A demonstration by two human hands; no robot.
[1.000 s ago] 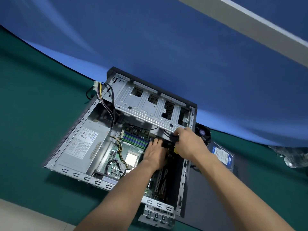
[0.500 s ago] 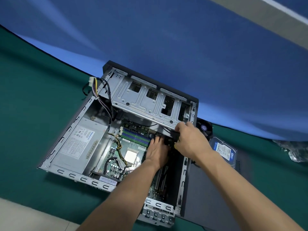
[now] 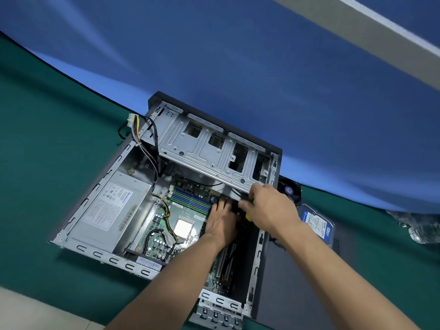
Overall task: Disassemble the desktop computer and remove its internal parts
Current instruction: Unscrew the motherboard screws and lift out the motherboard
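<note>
On the green counter (image 3: pixel 47 163) we see the open computer case (image 3: pixel 78 215) lying on its side, its motherboard (image 3: pixel 190 215) and grey power supply (image 3: pixel 112 210) exposed beneath the drive cage (image 3: pixel 202 151). Our left hand (image 3: pixel 221 222) rests flat inside on the board, fingers straight, beside the memory slots (image 3: pixel 190 202). Our right hand (image 3: pixel 269 208) curls around a yellow-handled tool (image 3: pixel 248 216) just under the cage's edge. A hard drive (image 3: pixel 316 225) and a small fan (image 3: pixel 289 189) lie just outside the case.
</note>
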